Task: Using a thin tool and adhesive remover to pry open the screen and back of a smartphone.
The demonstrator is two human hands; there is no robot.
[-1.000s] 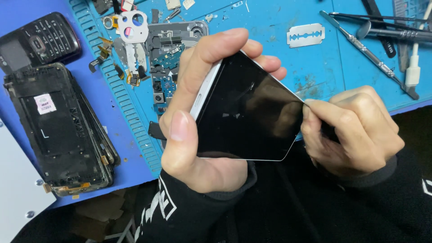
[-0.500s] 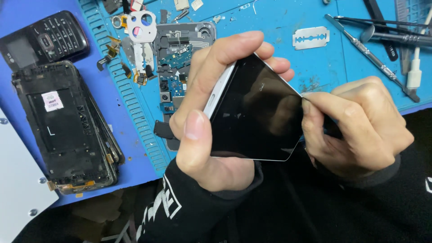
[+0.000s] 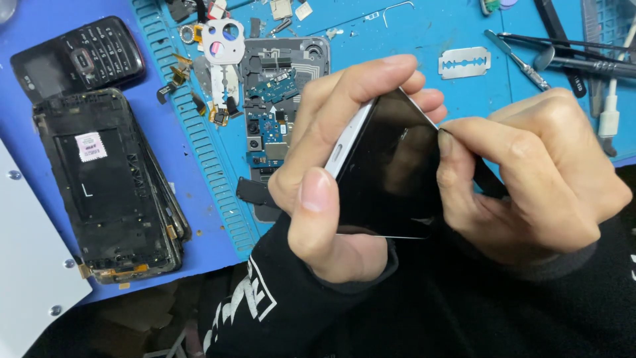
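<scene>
With the left hand [image 3: 331, 199] clamped around the black glass-fronted, white-framed smartphone [image 3: 384, 176], the right hand [image 3: 530, 179], pinching at its three-o'clock edge, should pry shallowly and gently.

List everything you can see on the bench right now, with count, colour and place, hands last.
smartphone: 1, black screen, pale edge, held in both hands at centre
opened phone body: 1, grey with blue circuit board, on the mat behind the left hand
camera bezel: 1, white, left of the opened body
stacked phone frames: 1 pile, black, left on the mat
keypad phone: 1, black, top left
razor blade: 1, silver, top centre-right
hand tools: several, dark and metal, top right
work mat: 1, blue, under everything
panel: 1, white, bottom left
left hand: grips the smartphone
right hand: pinches the smartphone's right edge
</scene>
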